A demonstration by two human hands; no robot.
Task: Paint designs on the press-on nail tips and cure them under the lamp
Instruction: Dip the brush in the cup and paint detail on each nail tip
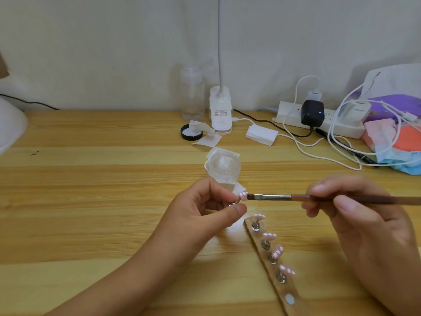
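My left hand point(200, 210) pinches a small metal stand that carries a pink nail tip point(242, 195) with white dots. My right hand point(355, 208) grips a brown flat brush point(273, 197) held level, and its bristles touch the nail tip. Below the hands a wooden holder strip point(293, 290) lies on the table, running toward me. Several more pink nail tips, one of them point(270, 235), stand on metal stands along the strip. At its near end one round magnet spot is bare.
A small glass jar point(224, 166) on white wipes stands just behind my left hand. Farther back are a black lid point(191, 132), a clear bottle point(192, 96), a clip lamp base point(221, 110), a wipe pad stack point(261, 134), a power strip point(319, 119) with cables, and bags at right.
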